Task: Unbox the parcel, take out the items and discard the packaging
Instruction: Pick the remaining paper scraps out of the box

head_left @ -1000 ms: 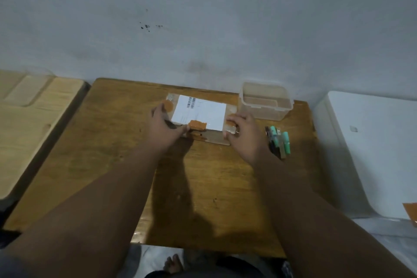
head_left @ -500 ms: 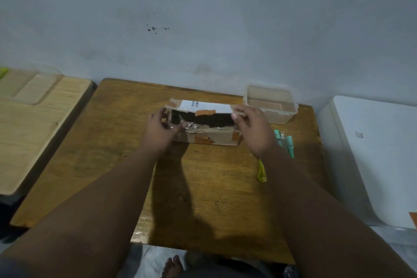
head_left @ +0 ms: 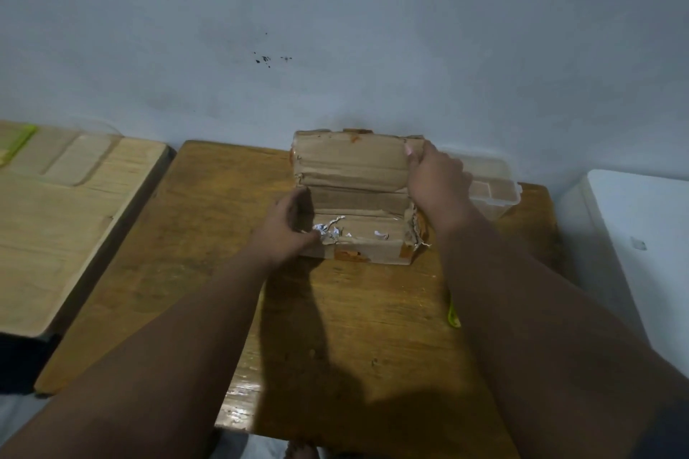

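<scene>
A brown cardboard parcel [head_left: 367,240] with orange tape scraps sits near the far middle of the wooden table [head_left: 354,328]. Its lid flap [head_left: 348,160] stands upright, folded back toward the wall. My right hand [head_left: 434,183] grips the flap's right edge. My left hand [head_left: 289,225] clasps the box's left end at the front corner. Torn white paper bits cling to the front rim. The inside shows only brown cardboard; any contents are hidden from me.
A clear plastic container [head_left: 492,188] stands behind my right hand at the table's far right. A yellow-green tool [head_left: 453,315] peeks out beside my right forearm. A light wooden surface [head_left: 56,227] lies left, a white block [head_left: 641,253] right. The wall is close behind.
The parcel's lid went from shut with its white label up to lifted fully upright. My right hand rose with the flap; my left stayed at the left end.
</scene>
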